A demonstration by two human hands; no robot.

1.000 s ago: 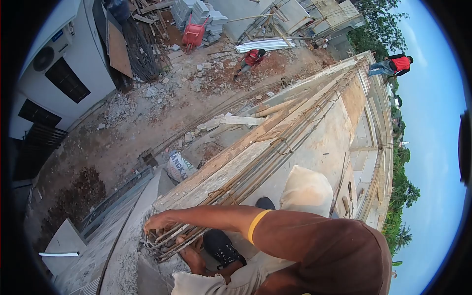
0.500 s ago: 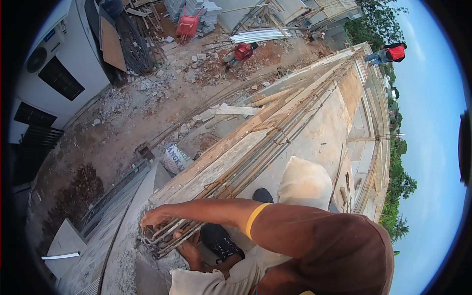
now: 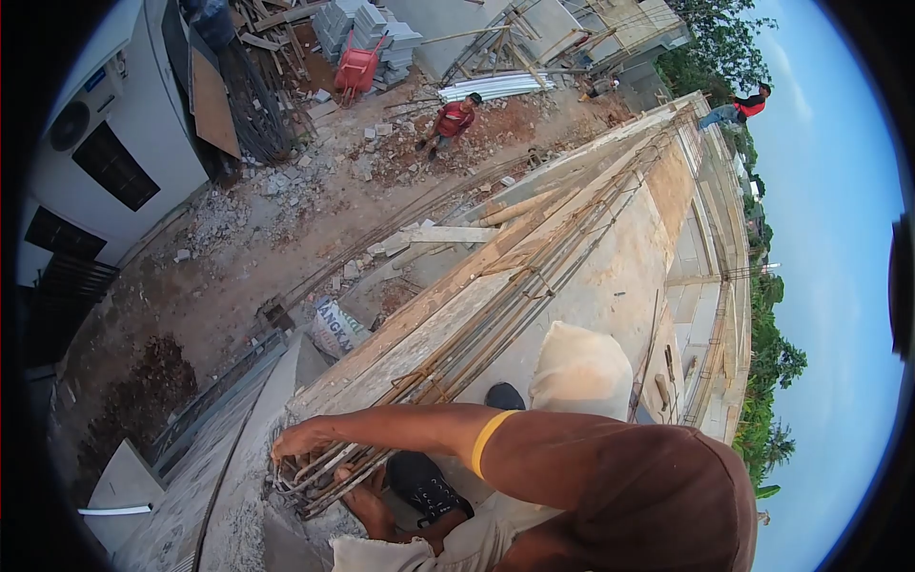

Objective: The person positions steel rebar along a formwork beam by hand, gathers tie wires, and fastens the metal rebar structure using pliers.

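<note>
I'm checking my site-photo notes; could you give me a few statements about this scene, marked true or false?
1. The bare hands are at the near end of the long rusty steel bars. True.
2. The bars stand upright. False: they stretch lengthwise away from the hands.
3. A red metal wheelbarrow is beside stacked grey rectangular blocks. True.
4. The brown cloth sleeve has blue trim. False: its trim is yellow.

rebar (image 3: 496,329): rusty brown | sleeve (image 3: 562,458): brown, yellow cuff (image 3: 488,440) | shoe (image 3: 410,472): black, white laces (image 3: 437,496)
</note>
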